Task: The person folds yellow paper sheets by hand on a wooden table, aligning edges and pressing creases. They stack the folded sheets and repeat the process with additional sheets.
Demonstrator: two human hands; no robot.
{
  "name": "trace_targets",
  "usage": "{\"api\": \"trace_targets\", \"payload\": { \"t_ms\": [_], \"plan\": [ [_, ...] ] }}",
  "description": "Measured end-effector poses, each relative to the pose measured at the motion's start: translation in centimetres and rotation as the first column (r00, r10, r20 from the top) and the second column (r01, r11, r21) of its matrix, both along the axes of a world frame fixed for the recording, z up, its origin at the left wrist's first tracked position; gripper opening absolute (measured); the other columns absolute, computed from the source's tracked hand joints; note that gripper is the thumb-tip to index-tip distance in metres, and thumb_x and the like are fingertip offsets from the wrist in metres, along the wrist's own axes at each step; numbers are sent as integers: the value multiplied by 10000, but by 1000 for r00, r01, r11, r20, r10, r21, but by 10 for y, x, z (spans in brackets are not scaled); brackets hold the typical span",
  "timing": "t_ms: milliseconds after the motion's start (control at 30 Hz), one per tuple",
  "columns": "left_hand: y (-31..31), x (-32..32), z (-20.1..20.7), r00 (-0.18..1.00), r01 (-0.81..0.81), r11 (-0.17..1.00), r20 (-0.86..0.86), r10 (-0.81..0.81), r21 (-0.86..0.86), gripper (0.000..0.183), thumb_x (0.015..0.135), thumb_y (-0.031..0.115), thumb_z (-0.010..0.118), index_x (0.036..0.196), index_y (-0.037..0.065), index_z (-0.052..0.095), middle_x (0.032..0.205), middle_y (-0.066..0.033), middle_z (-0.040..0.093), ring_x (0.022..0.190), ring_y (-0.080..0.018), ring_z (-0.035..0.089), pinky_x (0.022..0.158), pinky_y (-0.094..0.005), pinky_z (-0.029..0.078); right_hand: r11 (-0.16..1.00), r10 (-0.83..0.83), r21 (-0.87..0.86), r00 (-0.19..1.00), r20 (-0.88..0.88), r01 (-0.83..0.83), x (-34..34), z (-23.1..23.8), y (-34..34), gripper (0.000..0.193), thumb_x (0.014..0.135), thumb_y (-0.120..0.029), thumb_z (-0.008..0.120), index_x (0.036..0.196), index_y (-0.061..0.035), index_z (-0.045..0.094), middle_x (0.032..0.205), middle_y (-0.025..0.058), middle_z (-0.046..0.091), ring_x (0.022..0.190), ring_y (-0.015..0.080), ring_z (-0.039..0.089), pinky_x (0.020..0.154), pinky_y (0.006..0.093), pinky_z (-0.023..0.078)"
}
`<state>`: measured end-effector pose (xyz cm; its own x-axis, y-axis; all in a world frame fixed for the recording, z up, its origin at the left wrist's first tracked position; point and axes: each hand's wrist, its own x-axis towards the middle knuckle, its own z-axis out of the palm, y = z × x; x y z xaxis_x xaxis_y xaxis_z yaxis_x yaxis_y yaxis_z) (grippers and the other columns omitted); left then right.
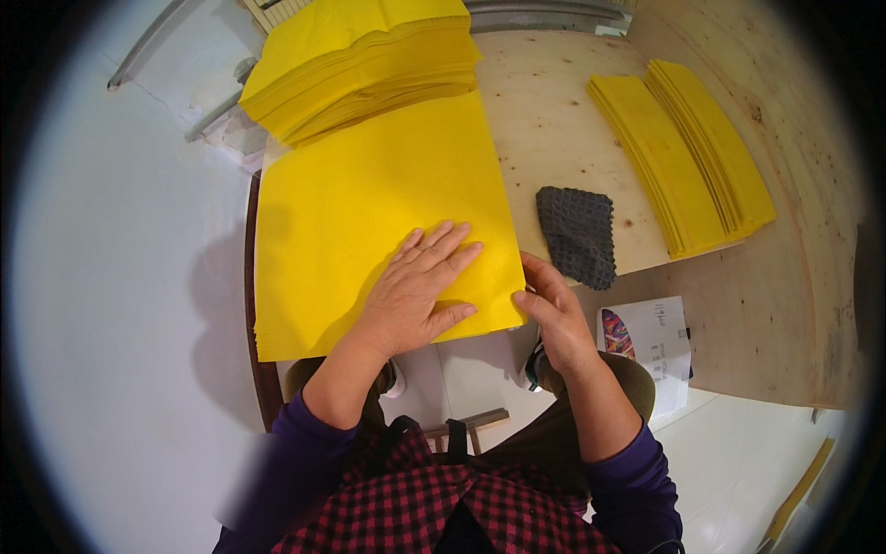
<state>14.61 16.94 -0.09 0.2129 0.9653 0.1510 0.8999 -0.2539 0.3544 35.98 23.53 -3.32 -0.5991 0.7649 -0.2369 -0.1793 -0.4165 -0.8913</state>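
Observation:
A stack of large yellow paper sheets [369,194] lies flat on the wooden table [563,120], overhanging its near edge. My left hand [415,286] rests palm down on the top sheet near its lower right part, fingers spread. My right hand [549,305] pinches the lower right corner of the top sheet between thumb and fingers.
A tall pile of folded yellow sheets [360,65] sits at the back of the table. Two rows of folded yellow strips [688,157] lie to the right. A dark grey cloth [578,235] lies beside my right hand. A white printed package [651,337] sits below the table edge.

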Motion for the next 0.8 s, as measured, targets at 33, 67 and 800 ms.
{"api": "trace_targets", "payload": {
  "t_ms": [33, 67, 800],
  "plan": [
    [0, 0, 0, 1000, 0, 1000, 0, 0, 3, 665, 903, 497, 544, 1430, 108, 426, 1520, -129, 355, 1410, -323, 312, 1173, -461, 209, 1000, -4, 7, 1000, 7, 4, 0, 0, 0, 586, 864, -163, 610, 1391, 11, 423, 1322, 137, 527, 1250, 233, 471, 1083, 350, 317],
    [0, 0, 0, 1000, -1, 1000, -1, 1, 3, 671, 902, 509, 541, 1430, 109, 431, 1518, -132, 359, 1408, -326, 317, 1170, -459, 214, 1000, -7, 10, 1000, 8, 7, -1, -1, 0, 579, 872, -168, 611, 1390, 11, 424, 1320, 137, 528, 1249, 232, 472, 1082, 349, 317],
    [1, 0, -3, 1000, -3, 1000, -2, 3, 21, 659, 909, 512, 537, 1427, 116, 440, 1510, -145, 371, 1396, -348, 334, 1158, -462, 229, 983, -23, 183, 994, 103, 4, -4, -23, 7, 640, 878, -161, 689, 1413, -3, 376, 1385, 161, 475, 1259, 244, 480, 1054, 360, 379]
  ]
}}
